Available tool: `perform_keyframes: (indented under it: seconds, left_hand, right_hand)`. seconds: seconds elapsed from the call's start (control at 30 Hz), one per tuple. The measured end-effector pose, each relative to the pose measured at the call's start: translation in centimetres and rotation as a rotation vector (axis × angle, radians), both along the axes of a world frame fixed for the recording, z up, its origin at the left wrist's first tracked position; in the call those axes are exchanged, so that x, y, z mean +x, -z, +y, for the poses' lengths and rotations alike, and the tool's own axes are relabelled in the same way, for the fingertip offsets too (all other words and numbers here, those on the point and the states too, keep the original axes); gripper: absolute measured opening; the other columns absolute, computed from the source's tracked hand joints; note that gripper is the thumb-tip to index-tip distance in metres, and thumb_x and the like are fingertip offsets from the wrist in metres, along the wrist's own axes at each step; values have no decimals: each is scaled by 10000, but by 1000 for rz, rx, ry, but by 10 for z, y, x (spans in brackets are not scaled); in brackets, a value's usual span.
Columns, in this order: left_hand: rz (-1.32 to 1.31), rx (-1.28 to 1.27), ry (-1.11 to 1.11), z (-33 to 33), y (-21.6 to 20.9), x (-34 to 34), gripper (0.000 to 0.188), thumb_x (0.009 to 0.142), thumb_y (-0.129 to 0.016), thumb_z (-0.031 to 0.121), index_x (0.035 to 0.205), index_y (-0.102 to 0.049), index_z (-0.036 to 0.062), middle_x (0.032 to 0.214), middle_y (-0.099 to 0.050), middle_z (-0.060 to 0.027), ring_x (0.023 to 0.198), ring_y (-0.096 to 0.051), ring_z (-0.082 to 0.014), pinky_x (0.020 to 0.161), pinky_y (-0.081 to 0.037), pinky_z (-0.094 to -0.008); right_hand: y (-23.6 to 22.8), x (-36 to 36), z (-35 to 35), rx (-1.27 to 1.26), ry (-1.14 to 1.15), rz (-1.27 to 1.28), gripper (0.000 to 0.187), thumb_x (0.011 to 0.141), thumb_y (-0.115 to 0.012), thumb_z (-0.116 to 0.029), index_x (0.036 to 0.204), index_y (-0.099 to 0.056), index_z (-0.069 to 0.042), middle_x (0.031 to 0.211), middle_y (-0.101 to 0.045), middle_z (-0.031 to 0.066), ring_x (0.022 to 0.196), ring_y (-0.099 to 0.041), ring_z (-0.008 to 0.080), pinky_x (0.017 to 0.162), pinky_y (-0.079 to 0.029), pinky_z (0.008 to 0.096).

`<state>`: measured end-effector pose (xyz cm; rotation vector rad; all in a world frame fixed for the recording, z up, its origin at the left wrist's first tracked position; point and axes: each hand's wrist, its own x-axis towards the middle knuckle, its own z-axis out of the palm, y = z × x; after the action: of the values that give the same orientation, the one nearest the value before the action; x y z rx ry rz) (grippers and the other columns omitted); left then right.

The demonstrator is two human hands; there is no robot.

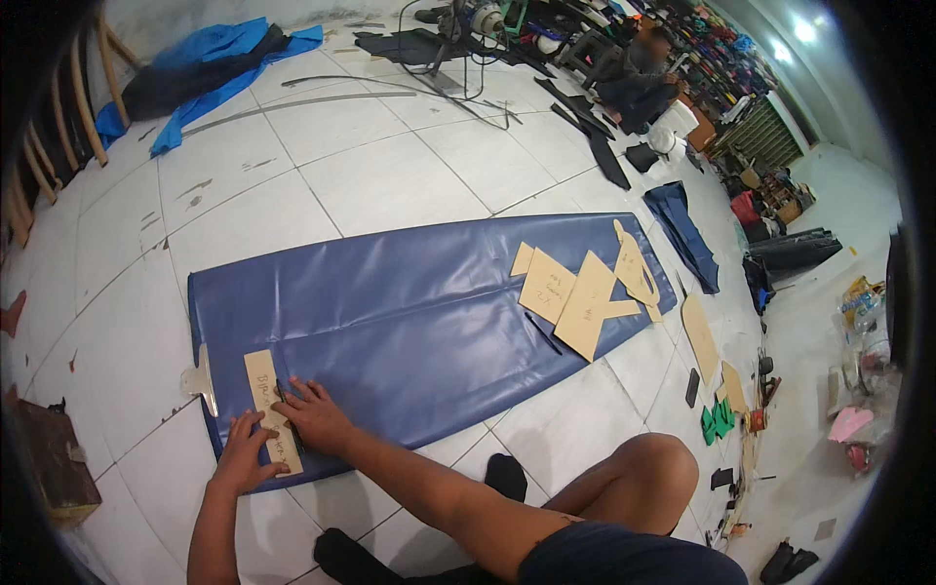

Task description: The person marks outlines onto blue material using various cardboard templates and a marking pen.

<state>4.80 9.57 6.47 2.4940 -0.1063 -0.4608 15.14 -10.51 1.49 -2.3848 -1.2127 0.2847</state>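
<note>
The flat, narrow tan cardboard strip (261,375) lies beneath the fingertips of the left hand (246,454) — spread, pressing, not clenched — on the glossy dark-blue sheet (390,336). The right hand (322,421) touches its right edge; whether it grips the slim black pen (281,390) there — cannot tell.

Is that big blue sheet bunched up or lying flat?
Lying flat: the blue sheet shows only shallow creases, and card pieces rest on it. I cannot tell if it's doubled.
</note>
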Motion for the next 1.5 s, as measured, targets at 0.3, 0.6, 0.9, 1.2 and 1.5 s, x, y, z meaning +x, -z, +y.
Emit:
perform_keyframes:
  seconds: [0.3, 0.6, 0.9, 1.2, 1.5]
  left_hand:
    - [75, 70, 8, -3, -7, 6, 846, 651, -938, 396, 1364, -585, 108, 1534, -405, -198, 1497, -268, -432, 1260, -155, -551]
    - [36, 90, 13, 0, 1, 4, 901, 637, -939, 388, 1420, -566, 147, 1520, -417, -202, 1480, -289, -437, 1255, -162, -563]
    - [37, 108, 30, 5, 9, 0, 920, 646, -933, 418, 1440, -554, 147, 1536, -388, -201, 1495, -260, -433, 1259, -170, -532]
    - [29, 63, 25, 4, 7, -1, 907, 657, -925, 423, 1433, -550, 141, 1535, -389, -214, 1492, -261, -457, 1246, -149, -588]
    - [34, 57, 23, 2, 4, -1, 910, 661, -924, 412, 1439, -543, 134, 1540, -392, -221, 1494, -254, -462, 1245, -136, -593]
  right_hand:
    - [6, 0, 6, -14, 1, 43, 459, 969, -571, -203, 1417, -523, -113, 1509, -492, 157, 1510, -286, 396, 1217, -229, 584]
    - [-1, 1, 7, -41, -7, 31, 454, 983, -534, -202, 1429, -508, -120, 1543, -469, 150, 1513, -291, 382, 1214, -236, 555]
    - [-18, 2, 8, -72, 3, 128, 482, 972, -582, -205, 1435, -514, -89, 1519, -490, 175, 1518, -281, 389, 1229, -207, 563]
    - [-8, -4, 9, -12, 38, 70, 430, 990, -540, -175, 1415, -527, -110, 1493, -513, 160, 1497, -325, 385, 1206, -253, 565]
    - [-9, -2, 10, -87, 28, 92, 415, 1015, -494, -186, 1424, -515, -121, 1549, -463, 136, 1524, -280, 353, 1235, -211, 526]
